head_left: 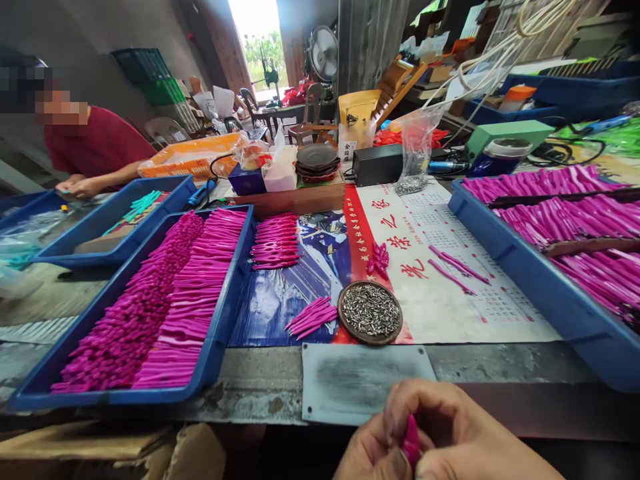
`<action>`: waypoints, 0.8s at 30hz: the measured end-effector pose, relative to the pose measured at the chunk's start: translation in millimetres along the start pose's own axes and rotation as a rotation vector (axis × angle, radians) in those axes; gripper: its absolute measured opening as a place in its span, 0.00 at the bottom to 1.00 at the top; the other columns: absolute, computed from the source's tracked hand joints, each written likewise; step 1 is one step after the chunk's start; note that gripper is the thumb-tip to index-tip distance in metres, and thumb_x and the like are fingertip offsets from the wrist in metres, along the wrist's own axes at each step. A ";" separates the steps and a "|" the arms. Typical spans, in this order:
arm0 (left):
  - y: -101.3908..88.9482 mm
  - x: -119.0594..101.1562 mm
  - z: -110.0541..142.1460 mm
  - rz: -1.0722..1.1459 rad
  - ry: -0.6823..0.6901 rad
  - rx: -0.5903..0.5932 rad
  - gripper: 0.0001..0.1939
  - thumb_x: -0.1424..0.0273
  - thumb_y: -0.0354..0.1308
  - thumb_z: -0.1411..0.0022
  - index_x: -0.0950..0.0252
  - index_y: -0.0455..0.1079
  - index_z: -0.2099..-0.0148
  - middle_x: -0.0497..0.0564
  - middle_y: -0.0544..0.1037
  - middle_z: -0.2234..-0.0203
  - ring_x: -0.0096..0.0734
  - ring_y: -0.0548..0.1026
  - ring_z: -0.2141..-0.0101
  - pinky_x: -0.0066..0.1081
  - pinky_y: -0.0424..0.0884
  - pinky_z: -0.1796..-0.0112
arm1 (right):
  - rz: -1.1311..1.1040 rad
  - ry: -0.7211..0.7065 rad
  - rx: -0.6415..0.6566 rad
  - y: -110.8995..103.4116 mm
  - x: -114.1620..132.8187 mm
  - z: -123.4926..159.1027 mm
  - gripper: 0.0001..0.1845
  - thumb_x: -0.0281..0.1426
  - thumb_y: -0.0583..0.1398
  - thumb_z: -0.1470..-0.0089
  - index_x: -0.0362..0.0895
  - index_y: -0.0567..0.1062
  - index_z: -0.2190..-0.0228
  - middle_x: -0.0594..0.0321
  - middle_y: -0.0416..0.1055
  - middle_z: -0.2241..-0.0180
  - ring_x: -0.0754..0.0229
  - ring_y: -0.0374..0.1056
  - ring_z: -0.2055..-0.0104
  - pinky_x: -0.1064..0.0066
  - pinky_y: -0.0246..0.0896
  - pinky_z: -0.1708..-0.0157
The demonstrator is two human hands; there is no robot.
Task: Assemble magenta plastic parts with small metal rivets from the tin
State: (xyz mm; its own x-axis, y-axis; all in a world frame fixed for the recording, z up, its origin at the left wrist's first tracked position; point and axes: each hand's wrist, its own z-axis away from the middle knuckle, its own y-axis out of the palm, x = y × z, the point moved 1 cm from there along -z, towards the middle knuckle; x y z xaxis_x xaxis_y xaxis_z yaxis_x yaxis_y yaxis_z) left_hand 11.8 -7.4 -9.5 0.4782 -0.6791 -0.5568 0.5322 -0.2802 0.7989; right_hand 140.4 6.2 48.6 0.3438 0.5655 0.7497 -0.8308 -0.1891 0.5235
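Observation:
Both my hands meet at the bottom of the head view, in front of the bench edge. My left hand (pixel 365 450) and my right hand (pixel 463 430) are closed, their fingertips pinching a magenta plastic piece (pixel 411 440) between them. Only a short part of that piece shows; the fingers cover the rest. Just beyond, a round dish (pixel 342 313) holds many small shiny metal pieces (pixel 371 308). Left of the dish lies a small fan of slim magenta pieces (pixel 313 317). Behind it is a little magenta cluster (pixel 379 260), and loose magenta strips (pixel 453 270) rest on the calendar sheet.
A blue tray (pixel 200 373) packed with magenta pieces stands left, another blue tray (pixel 545 293) right. A metal plate (pixel 367 383) is fixed at the bench edge. Stacked magenta pieces (pixel 275 241) lie beside the left tray. A person in a red shirt (pixel 107 143) works at far left.

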 end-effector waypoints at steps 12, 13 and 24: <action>-5.4 -1.4 1.8 0.069 -0.082 -0.024 0.23 0.49 0.61 0.45 0.66 0.72 0.62 0.44 0.67 0.84 0.19 0.61 0.84 0.24 0.54 0.78 | -0.078 -0.022 0.010 -11.5 -15.2 -8.1 0.20 0.32 0.75 0.68 0.46 0.77 0.70 0.69 0.70 0.75 0.64 0.65 0.73 0.77 0.61 0.72; -5.0 -1.3 1.0 0.067 -0.096 -0.022 0.23 0.49 0.61 0.45 0.66 0.73 0.62 0.44 0.67 0.84 0.19 0.61 0.84 0.25 0.54 0.78 | -0.057 -0.003 0.023 -12.9 -14.8 -7.1 0.20 0.32 0.75 0.68 0.47 0.77 0.69 0.68 0.70 0.73 0.63 0.66 0.71 0.76 0.62 0.71; 3.3 0.6 2.4 0.152 -0.035 -0.031 0.20 0.52 0.64 0.46 0.65 0.67 0.67 0.41 0.64 0.88 0.18 0.60 0.87 0.23 0.51 0.83 | 0.189 -0.149 -0.094 -11.2 -20.6 -0.1 0.12 0.39 0.70 0.55 0.47 0.79 0.68 0.63 0.72 0.71 0.59 0.69 0.69 0.72 0.67 0.68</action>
State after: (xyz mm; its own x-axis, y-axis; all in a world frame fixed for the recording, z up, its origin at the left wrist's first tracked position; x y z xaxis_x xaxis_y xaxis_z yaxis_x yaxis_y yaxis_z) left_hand 12.2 -10.4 -6.6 0.5306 -0.7353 -0.4216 0.4772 -0.1519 0.8655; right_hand 142.6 -3.2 27.3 0.2336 0.4010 0.8858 -0.9212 -0.2003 0.3336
